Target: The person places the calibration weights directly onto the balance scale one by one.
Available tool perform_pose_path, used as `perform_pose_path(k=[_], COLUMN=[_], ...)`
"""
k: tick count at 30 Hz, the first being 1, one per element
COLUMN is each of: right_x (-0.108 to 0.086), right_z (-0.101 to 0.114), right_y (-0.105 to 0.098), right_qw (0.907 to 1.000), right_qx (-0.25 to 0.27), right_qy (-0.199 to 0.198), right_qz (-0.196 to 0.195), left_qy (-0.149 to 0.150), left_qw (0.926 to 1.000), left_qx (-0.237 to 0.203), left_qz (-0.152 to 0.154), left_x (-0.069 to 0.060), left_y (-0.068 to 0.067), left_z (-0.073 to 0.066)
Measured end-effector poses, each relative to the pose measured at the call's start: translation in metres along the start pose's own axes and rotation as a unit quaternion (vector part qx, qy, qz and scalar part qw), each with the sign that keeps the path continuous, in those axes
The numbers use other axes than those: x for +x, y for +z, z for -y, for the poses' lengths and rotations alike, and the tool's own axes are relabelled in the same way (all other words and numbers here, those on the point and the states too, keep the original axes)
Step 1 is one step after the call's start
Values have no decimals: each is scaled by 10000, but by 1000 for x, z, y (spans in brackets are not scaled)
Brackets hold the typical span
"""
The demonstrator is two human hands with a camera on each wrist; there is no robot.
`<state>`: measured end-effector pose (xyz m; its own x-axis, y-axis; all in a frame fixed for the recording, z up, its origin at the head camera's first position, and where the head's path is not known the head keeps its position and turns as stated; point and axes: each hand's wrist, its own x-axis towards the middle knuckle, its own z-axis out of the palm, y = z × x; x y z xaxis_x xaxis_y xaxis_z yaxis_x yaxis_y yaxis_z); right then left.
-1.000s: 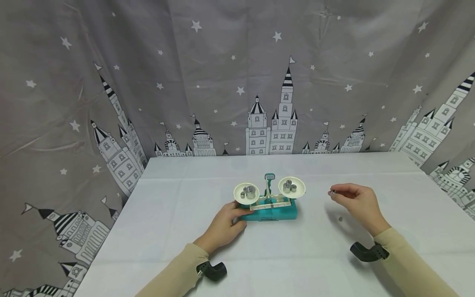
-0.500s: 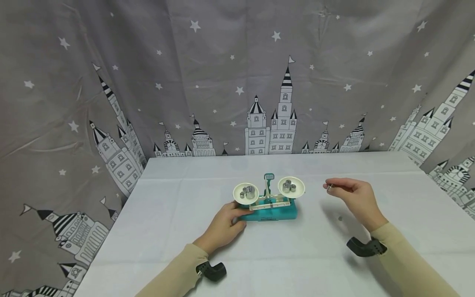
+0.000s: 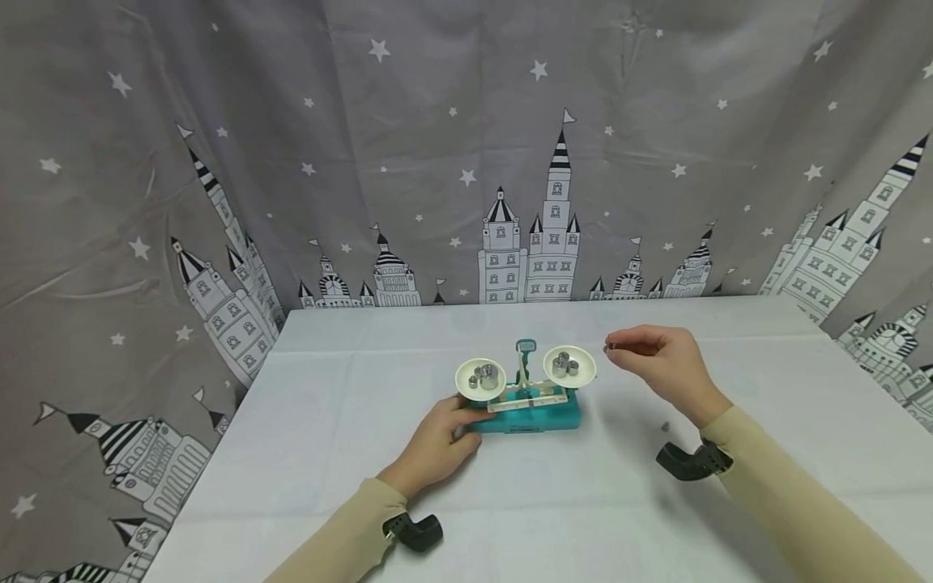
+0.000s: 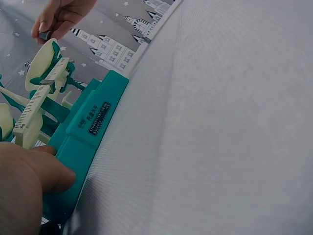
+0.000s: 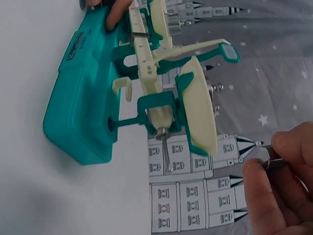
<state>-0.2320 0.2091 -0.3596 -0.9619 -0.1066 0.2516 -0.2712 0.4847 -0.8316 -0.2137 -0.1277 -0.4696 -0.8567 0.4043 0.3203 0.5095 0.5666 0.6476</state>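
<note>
A teal and cream balance scale (image 3: 543, 416) stands in the middle of the table. My left hand (image 3: 432, 450) grips the left end of its base, thumb on the front face in the left wrist view. Several metal weights (image 3: 488, 376) sit in the left pan (image 3: 466, 387), and several more (image 3: 560, 365) in the right pan (image 3: 585, 374). Between thumb and fingers, my right hand (image 3: 666, 364) pinches a small metal weight (image 5: 264, 155), held in the air just right of the right pan. Fingers partly cover that weight in the head view.
One tiny metal weight (image 3: 665, 427) lies on the white tablecloth (image 3: 583, 502), below and right of the scale. Behind the table hangs a grey curtain (image 3: 408, 129) printed with castles and stars.
My right hand has moved left and slightly up, bringing the pinched weight close to the right pan. My left hand has stayed on the scale's base.
</note>
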Motion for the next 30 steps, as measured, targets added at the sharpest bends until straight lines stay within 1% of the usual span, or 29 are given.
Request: perform_pose_path(k=[7,12,20,30], right_x=[13,17,18,21], right_z=[10,15,19,19], right_y=[13,21,26,30], right_qw=[9985,9973,9967,9964], right_qx=[-483,-667,-750,-770], right_qy=[-212,-269,-248,-246], right_qz=[142,154,199,251], left_qy=[-3,-80,-100,-156], left_qw=[10000,9999,9999,9999], left_qx=[33,56,50,36], left_qz=[-28,-27,-27,-6], left_x=[0,0,0,0], left_y=[1,2,2,2], left_z=[0,0,-1,-1])
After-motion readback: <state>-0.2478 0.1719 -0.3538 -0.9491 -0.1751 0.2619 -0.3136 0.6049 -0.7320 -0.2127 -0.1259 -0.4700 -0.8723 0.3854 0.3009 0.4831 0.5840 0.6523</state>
